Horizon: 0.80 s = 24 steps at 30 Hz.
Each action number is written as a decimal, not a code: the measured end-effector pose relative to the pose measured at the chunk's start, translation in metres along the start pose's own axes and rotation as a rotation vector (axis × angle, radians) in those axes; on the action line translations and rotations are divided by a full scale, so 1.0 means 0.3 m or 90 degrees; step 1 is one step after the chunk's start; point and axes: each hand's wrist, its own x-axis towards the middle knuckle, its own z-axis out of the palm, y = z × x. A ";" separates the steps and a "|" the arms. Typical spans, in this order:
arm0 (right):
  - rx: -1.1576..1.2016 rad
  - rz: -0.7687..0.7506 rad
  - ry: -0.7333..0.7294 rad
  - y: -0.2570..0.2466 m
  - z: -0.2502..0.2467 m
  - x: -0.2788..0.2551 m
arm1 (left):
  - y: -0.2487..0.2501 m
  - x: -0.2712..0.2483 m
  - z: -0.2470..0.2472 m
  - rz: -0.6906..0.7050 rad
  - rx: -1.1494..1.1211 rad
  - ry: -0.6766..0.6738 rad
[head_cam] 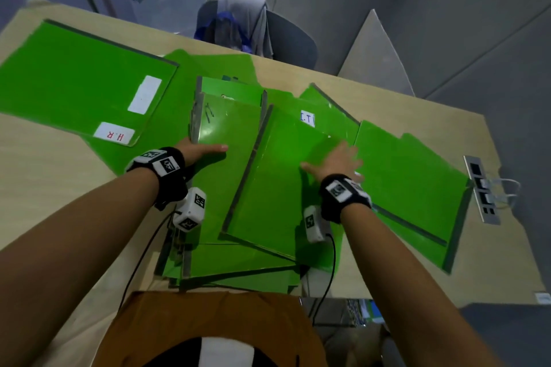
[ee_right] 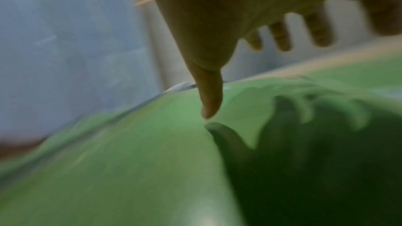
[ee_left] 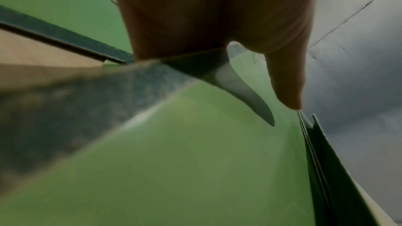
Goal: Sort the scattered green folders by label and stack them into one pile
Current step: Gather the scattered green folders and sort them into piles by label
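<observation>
left hand (head_cam: 199, 151): on the left edge of the middle folder (head_cam: 222, 134), thumb lying flat across its cover; the other fingers are hidden behind the grey spine edge, so I cannot tell how far they curl; the wrist view shows the thumb (ee_left: 287, 82) touching the green cover
right hand (head_cam: 337, 162): fingers spread and straight, palm down, flat over the I.T folder (head_cam: 277, 176), gripping nothing; in the wrist view the thumb tip (ee_right: 210, 102) meets the cover and the fingers (ee_right: 280, 35) are splayed apart
middle folder: between the hands, its far end raised, black scribble on the cover
I.T folder: under the right hand, tilted, overlapping the middle folder's right edge; white label reads I.T
H.R folder (head_cam: 80, 80): well left of the left hand and farther away, flat, with a blank white label and one reading H.R
right folder (head_cam: 411, 185): just beyond the right hand on its outer side, partly under the I.T folder
more folders (head_cam: 238, 271): near the body, below both wrists, fanned out
table (head_cam: 44, 164): light wood, under everything
</observation>
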 end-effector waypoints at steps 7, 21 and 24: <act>0.265 0.214 -0.114 0.276 0.103 0.029 | 0.019 -0.074 0.031 0.058 -0.017 0.009; 0.266 0.146 0.028 0.349 -0.040 0.110 | 0.000 -0.051 0.017 0.039 -0.023 0.000; 0.313 0.132 0.046 0.309 -0.062 0.150 | 0.005 -0.049 0.019 0.037 -0.010 0.023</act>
